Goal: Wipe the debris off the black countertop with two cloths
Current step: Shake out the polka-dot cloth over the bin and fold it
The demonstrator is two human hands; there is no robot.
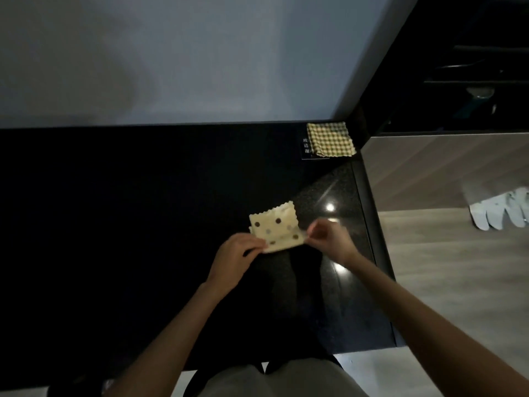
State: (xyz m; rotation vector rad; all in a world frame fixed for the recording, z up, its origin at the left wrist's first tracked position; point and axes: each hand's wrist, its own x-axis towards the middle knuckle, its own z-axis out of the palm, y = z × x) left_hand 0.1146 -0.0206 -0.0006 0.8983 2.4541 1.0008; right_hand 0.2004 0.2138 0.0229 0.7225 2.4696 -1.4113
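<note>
A folded cream cloth with brown and grey dots [276,226] lies on the black countertop [143,210], near its right end. My left hand [236,253] pinches the cloth's near left corner. At the near right corner, my right hand [329,237] pinches the edge between thumb and fingers. A second cloth, yellow checked and folded [330,138], rests at the far right corner of the counter against the wall, apart from both hands. No debris shows on the dark surface.
A small dark card with white characters [307,147] sits partly under the checked cloth. The counter's right edge [369,224] drops to a wooden floor. White gloves [498,210] lie at the right. A pale wall [171,58] backs the counter.
</note>
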